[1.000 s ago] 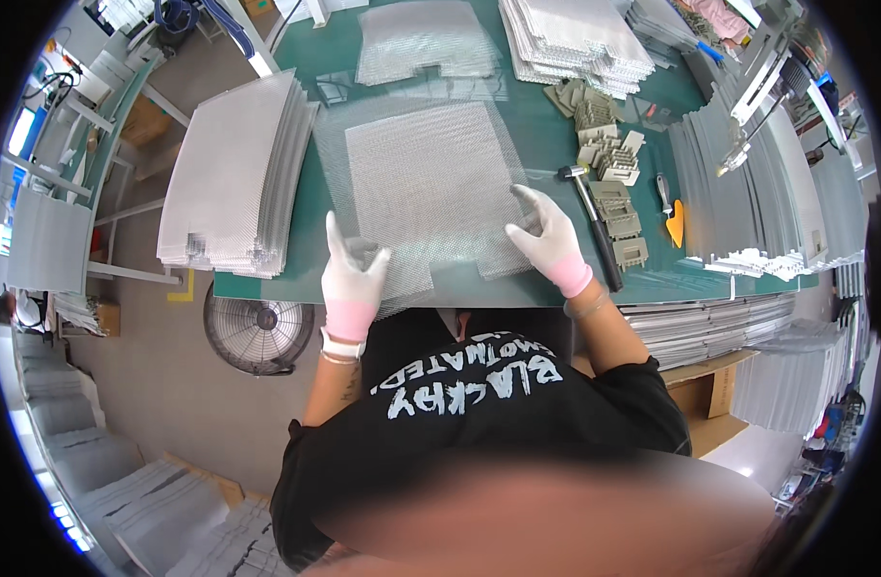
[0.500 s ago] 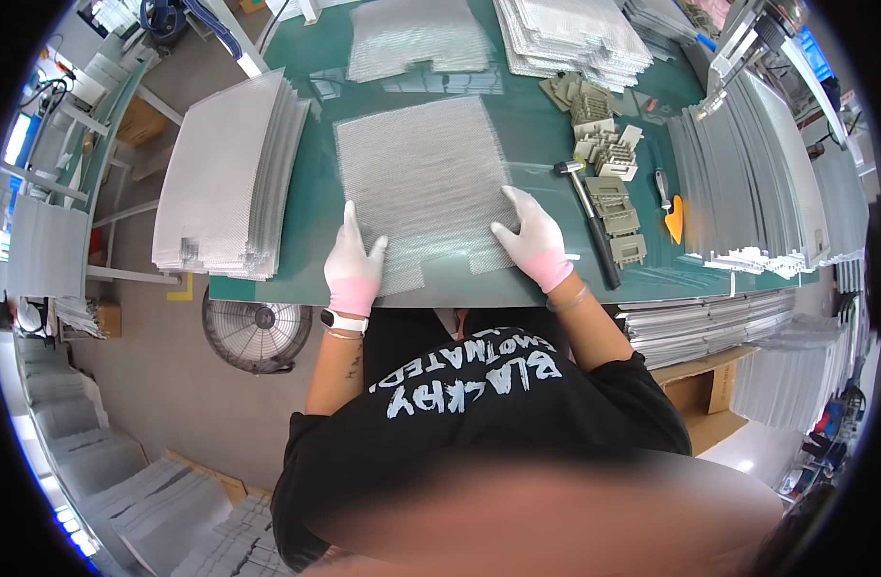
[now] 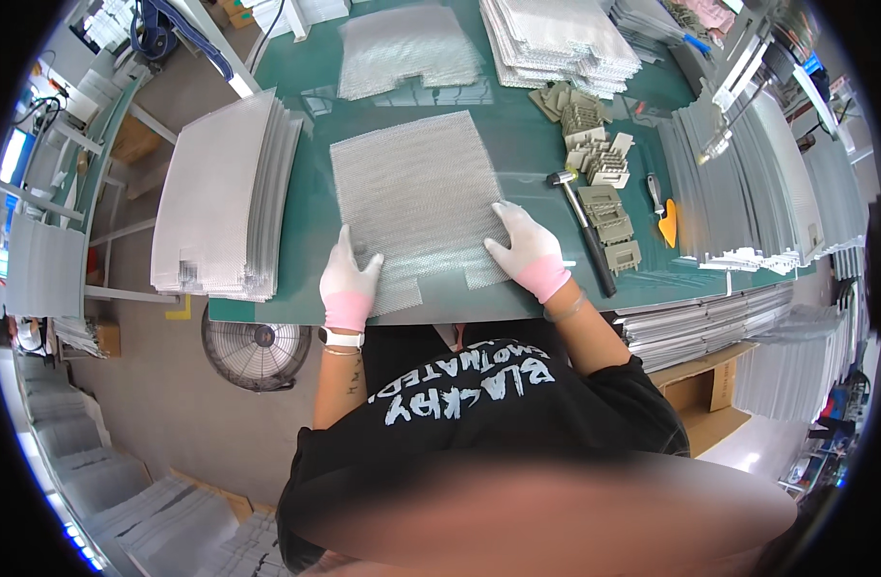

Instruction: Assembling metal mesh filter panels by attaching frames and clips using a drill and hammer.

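Note:
A silvery mesh sheet (image 3: 416,192) with a notch in its near edge lies over the green table in front of me. My left hand (image 3: 349,279), in a white glove with a pink cuff, holds its left edge, thumb over the top and fingers along the side. My right hand (image 3: 529,248), gloved alike, grips the right edge near the close corner, with the thumb on the mesh. The undersides of both hands are hidden. I cannot tell if the sheet is raised off the tabletop or is more than one layer.
Stacks of mesh sheets stand at left (image 3: 214,192), far right (image 3: 738,183) and back (image 3: 556,43). Another mesh sheet (image 3: 407,48) lies beyond mine. Right of my hand are a hammer (image 3: 589,236), olive plastic pieces (image 3: 608,213) and an orange-bladed scraper (image 3: 667,223). A fan (image 3: 258,356) stands on the floor.
The whole view has shifted a little, so the table sits lower in the picture. Both hands stay at the mesh sheet's edges; the left has slid slightly toward me.

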A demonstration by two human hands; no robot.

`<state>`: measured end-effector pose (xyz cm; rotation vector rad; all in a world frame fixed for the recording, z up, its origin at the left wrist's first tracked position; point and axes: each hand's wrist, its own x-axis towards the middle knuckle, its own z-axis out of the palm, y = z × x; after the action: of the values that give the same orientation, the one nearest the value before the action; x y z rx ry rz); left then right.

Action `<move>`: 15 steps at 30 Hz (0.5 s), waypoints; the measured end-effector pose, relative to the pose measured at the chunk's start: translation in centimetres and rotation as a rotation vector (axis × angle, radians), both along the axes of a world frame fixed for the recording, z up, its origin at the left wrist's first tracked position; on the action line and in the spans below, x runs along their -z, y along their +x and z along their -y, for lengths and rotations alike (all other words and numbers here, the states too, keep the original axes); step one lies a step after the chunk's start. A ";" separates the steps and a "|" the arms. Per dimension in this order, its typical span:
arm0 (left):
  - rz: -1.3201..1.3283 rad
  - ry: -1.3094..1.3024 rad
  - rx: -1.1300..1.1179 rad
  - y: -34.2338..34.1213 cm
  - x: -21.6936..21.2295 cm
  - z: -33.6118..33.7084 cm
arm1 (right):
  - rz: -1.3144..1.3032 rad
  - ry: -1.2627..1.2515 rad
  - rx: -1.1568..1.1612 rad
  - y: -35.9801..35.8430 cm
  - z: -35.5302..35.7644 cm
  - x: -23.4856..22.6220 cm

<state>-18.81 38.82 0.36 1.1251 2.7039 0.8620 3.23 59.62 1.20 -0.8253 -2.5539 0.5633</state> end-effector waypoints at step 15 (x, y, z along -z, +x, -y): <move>-0.157 -0.249 0.288 -2.9 -1.9 -0.4 | 0.138 0.341 0.564 -13.9 -27.6 -9.8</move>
<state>-21.68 39.24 2.29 1.5235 2.5784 0.3985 -10.67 87.23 10.99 -1.4066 -2.2742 -0.1037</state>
